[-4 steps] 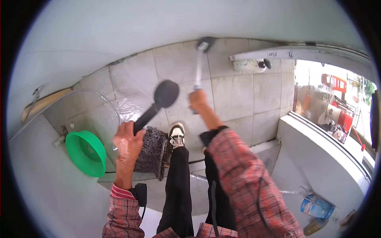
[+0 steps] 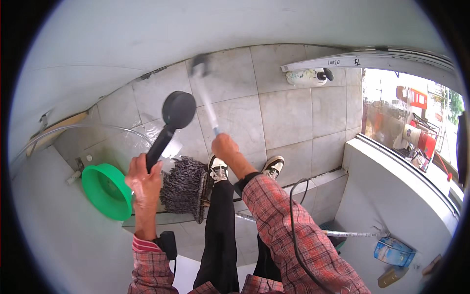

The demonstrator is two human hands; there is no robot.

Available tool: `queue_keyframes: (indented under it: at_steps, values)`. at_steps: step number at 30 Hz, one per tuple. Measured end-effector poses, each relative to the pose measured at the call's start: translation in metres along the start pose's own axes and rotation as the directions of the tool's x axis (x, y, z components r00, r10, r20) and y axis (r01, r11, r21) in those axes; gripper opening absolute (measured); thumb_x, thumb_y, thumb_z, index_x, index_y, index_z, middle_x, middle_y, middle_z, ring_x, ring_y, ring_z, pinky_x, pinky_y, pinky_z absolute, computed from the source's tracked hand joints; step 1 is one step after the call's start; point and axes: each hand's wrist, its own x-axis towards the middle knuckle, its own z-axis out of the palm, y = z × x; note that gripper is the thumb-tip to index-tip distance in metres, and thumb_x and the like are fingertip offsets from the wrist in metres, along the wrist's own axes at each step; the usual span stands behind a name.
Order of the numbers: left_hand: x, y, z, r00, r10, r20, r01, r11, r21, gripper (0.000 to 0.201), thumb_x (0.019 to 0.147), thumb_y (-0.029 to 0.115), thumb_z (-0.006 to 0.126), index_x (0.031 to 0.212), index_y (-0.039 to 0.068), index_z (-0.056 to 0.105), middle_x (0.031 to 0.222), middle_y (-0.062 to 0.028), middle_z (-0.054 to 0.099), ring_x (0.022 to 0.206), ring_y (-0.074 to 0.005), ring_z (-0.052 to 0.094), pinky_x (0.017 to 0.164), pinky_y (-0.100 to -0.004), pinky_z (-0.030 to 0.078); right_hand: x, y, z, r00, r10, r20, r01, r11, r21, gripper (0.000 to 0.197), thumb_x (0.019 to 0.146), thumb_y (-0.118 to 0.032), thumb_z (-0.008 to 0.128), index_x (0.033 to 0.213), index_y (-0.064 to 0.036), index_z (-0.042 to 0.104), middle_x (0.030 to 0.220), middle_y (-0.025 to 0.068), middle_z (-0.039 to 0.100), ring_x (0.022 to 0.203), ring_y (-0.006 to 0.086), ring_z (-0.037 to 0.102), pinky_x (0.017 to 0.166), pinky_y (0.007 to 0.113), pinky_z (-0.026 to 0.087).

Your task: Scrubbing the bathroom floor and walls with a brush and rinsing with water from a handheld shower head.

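My left hand is closed around the handle of a black shower head, its round face turned away over the wet floor tiles. A clear hose curves from near this hand to the left wall. My right hand grips the end of a long-handled brush. The dark brush head is smeared by motion above the tiles close to the far wall. A grey shaggy mop head lies by my left shoe, just right of my left wrist.
A green basin stands at the left wall. At the far right, a white jug sits beneath a metal frame. A low ledge runs along the right. A blue packet and a pole lie at lower right.
My right hand has swung the brush to the left across the tiles. The left hand and the shower head have shifted a little left.
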Motion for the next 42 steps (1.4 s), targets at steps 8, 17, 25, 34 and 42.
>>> queue_keyframes:
  at_steps: [8, 17, 25, 34, 42]
  values:
    - [0.022, -0.006, -0.007, 0.963, 0.268, -0.016, -0.268, 0.955, -0.124, 0.036, 0.057, 0.014, 0.073, 0.086, 0.003, 0.055, 0.075, -0.0116, 0.053, 0.068, -0.0293, 0.055, 0.057, -0.0382, 0.047, -0.052, 0.059, -0.019, 0.987, 0.085, -0.14, -0.062, 0.985, 0.16, 0.038, 0.084, -0.035, 0.051, 0.076, 0.0014, 0.058, 0.077, 0.0231, 0.06, 0.076, 0.0372, 0.061, 0.064, 0.044, 0.048]
    - [0.013, -0.005, 0.017, 0.988, 0.146, 0.044, -0.141, 0.984, -0.105, 0.036, 0.055, 0.012, 0.074, 0.084, 0.003, 0.056, 0.072, -0.0109, 0.052, 0.065, -0.0299, 0.055, 0.054, -0.0386, 0.046, 0.073, 0.071, 0.017, 0.874, -0.452, -0.176, 0.315, 0.805, -0.502, 0.013, 0.067, -0.019, 0.064, 0.07, -0.0067, 0.065, 0.067, 0.0095, 0.062, 0.065, 0.0233, 0.062, 0.058, 0.034, 0.049]
    - [-0.013, -0.114, -0.043, 0.996, -0.054, 0.077, 0.047, 0.996, 0.081, 0.04, 0.055, 0.015, 0.077, 0.088, 0.002, 0.057, 0.074, -0.0125, 0.056, 0.063, -0.031, 0.056, 0.054, -0.0378, 0.046, -0.055, -0.071, 0.068, 0.938, -0.19, 0.29, 0.19, 0.981, 0.029, 0.026, 0.079, -0.02, 0.049, 0.084, 0.0017, 0.063, 0.087, 0.0237, 0.062, 0.088, 0.0394, 0.059, 0.075, 0.045, 0.048]
    - [-0.056, -0.108, -0.038, 0.991, -0.085, 0.108, 0.096, 0.99, -0.106, 0.038, 0.057, 0.012, 0.076, 0.088, 0.001, 0.056, 0.073, -0.0129, 0.054, 0.063, -0.0305, 0.055, 0.054, -0.0382, 0.044, -0.011, -0.06, 0.059, 0.991, -0.106, 0.083, 0.121, 0.971, -0.204, 0.023, 0.084, -0.02, 0.048, 0.092, -0.0002, 0.057, 0.088, 0.0174, 0.061, 0.084, 0.0348, 0.063, 0.069, 0.043, 0.051]
    - [-0.053, -0.081, -0.04, 0.965, -0.237, 0.112, 0.26, 0.913, -0.313, 0.035, 0.063, 0.008, 0.074, 0.092, -0.002, 0.057, 0.074, -0.0132, 0.055, 0.062, -0.0251, 0.054, 0.057, -0.0339, 0.045, -0.053, -0.042, 0.069, 0.843, -0.484, 0.234, 0.537, 0.78, -0.321, 0.018, 0.077, -0.017, 0.05, 0.075, -0.0042, 0.063, 0.08, 0.019, 0.064, 0.072, 0.0331, 0.064, 0.062, 0.042, 0.051]
